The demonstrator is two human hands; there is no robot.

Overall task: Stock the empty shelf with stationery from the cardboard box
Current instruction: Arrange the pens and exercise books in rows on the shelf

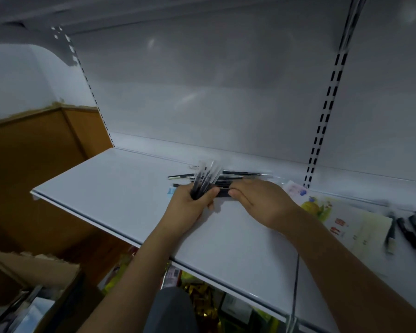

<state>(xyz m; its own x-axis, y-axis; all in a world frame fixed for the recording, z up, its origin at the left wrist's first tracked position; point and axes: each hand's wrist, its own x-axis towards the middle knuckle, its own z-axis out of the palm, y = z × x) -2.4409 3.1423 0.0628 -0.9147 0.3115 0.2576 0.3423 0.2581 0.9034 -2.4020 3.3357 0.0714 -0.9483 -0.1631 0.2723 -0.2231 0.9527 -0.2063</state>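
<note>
Gripping a fanned bunch of pens (203, 181), the left hand (192, 207) was curled round them over the shelf (120, 188), near loose pens lying at the back. The right hand (262, 200) lay flat beside, fingers straight. That splayed bunch could've slipped and scattered. Writing on the booklet (341, 224) was too blurry to read.

1. Bundle of pens (203, 180) motion-blurred, count unreadable.
2. Right hand (259, 200) fingertips hidden behind own knuckles.
3. Cardboard box (41, 280) cut by bottom-left edge, contents blurred.
4. Black pens (412, 230) cropped at right edge.
</note>
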